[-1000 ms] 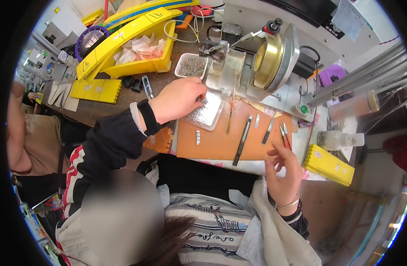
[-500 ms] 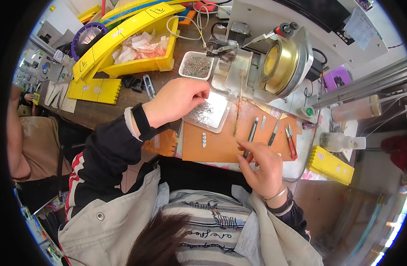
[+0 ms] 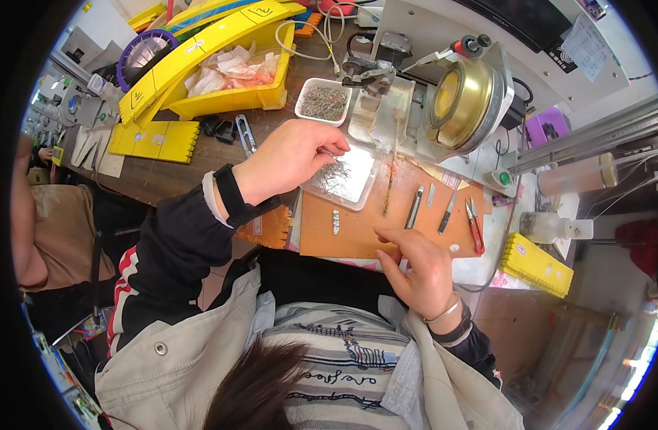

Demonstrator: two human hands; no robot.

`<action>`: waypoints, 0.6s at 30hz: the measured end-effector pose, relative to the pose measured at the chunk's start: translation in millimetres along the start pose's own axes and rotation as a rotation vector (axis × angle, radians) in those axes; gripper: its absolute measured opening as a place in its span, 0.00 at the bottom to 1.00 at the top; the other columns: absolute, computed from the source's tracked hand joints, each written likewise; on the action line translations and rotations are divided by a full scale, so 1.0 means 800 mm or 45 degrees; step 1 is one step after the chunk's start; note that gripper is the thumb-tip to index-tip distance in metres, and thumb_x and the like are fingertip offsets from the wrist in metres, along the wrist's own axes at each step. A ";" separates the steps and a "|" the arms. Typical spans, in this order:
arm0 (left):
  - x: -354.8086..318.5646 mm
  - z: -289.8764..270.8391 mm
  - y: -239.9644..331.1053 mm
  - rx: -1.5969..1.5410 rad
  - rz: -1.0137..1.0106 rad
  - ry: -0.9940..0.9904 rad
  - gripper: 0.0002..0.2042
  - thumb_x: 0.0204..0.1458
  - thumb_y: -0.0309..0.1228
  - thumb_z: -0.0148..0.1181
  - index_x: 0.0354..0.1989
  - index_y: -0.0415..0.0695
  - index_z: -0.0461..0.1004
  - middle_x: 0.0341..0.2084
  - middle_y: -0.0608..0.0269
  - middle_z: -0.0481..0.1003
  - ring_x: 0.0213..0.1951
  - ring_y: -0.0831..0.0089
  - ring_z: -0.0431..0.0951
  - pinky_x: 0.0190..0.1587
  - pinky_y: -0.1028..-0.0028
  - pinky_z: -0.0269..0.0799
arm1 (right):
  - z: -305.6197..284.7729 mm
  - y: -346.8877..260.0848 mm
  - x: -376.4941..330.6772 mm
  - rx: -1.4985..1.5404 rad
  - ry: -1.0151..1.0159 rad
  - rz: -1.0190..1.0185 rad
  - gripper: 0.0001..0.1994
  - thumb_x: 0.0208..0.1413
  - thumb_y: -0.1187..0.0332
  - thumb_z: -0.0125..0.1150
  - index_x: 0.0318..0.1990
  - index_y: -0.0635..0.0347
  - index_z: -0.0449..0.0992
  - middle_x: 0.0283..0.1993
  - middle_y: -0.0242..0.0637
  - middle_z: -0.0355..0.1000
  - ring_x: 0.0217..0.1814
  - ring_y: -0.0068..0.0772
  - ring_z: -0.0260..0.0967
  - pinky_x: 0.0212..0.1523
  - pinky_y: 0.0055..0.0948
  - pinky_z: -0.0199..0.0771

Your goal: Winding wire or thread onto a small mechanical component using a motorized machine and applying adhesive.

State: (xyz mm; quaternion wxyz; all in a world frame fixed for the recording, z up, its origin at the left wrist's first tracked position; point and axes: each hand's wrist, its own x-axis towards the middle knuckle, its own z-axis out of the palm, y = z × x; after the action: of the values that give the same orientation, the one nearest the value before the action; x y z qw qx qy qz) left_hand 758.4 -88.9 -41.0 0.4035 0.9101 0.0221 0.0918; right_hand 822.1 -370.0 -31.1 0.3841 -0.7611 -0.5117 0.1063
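Note:
My left hand (image 3: 289,163) is over a shallow clear tray (image 3: 358,203) that holds many small thin metal pieces (image 3: 334,179). Its thumb and fingers are pinched together at the pieces; whatever lies between the fingertips is too small to make out. My right hand (image 3: 423,279) hovers over the near edge of an orange-brown board (image 3: 318,240), thumb and forefinger apart, with nothing visible between them. A short silvery strip (image 3: 336,222) lies on the board below the tray. Right of the tray, a thin brownish stick (image 3: 388,190) extends from the machine over the board.
On the board's right lie a slim knife (image 3: 415,206), another blade (image 3: 447,213) and red-handled snips (image 3: 475,226). Behind stand a white dish (image 3: 300,107) of small parts, a machine with a gold reel (image 3: 454,107) and a yellow bin (image 3: 232,106). A person (image 3: 60,236) sits at left.
The view has shifted slightly, so the bench things appear a little further right. My right hand has moved slightly left over the board. My left hand stays pinched over the tray.

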 end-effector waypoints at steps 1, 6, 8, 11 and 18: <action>0.000 0.001 0.001 0.017 0.023 0.028 0.12 0.50 0.17 0.62 0.43 0.38 0.78 0.33 0.55 0.81 0.33 0.69 0.82 0.39 0.73 0.77 | 0.000 0.000 0.000 -0.012 -0.004 0.000 0.15 0.49 0.78 0.68 0.46 0.64 0.79 0.38 0.41 0.78 0.26 0.30 0.74 0.27 0.27 0.72; 0.000 -0.007 0.019 0.001 -0.082 0.064 0.12 0.49 0.17 0.64 0.43 0.38 0.78 0.32 0.56 0.81 0.32 0.71 0.82 0.39 0.74 0.76 | -0.002 0.001 -0.002 -0.007 0.015 0.004 0.15 0.49 0.76 0.69 0.47 0.61 0.79 0.34 0.38 0.76 0.25 0.31 0.74 0.27 0.27 0.72; -0.003 -0.010 0.020 -0.024 -0.113 0.082 0.12 0.48 0.18 0.65 0.42 0.37 0.78 0.32 0.57 0.81 0.32 0.73 0.81 0.38 0.75 0.76 | -0.004 0.002 -0.001 -0.003 0.031 -0.004 0.16 0.50 0.74 0.69 0.48 0.58 0.79 0.32 0.36 0.75 0.25 0.31 0.73 0.27 0.28 0.72; -0.011 -0.012 0.032 -0.131 -0.047 0.195 0.11 0.48 0.19 0.66 0.40 0.37 0.78 0.30 0.60 0.80 0.31 0.76 0.80 0.37 0.77 0.75 | -0.015 -0.002 0.005 0.025 0.011 0.029 0.16 0.50 0.74 0.68 0.49 0.58 0.79 0.31 0.36 0.74 0.24 0.31 0.72 0.26 0.27 0.70; -0.039 -0.010 0.095 -0.400 0.139 0.383 0.11 0.42 0.12 0.69 0.33 0.36 0.78 0.30 0.58 0.80 0.34 0.71 0.78 0.39 0.74 0.72 | -0.031 -0.030 0.047 0.760 0.051 0.407 0.10 0.62 0.72 0.62 0.49 0.64 0.77 0.35 0.28 0.76 0.34 0.12 0.69 0.33 0.17 0.67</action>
State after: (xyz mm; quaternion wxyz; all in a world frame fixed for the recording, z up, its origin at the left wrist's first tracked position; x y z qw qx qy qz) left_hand 723.6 -137.8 16.0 0.5268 0.8120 0.0183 0.2506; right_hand 836.2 -345.0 10.8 0.5785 -0.6877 -0.3246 0.2951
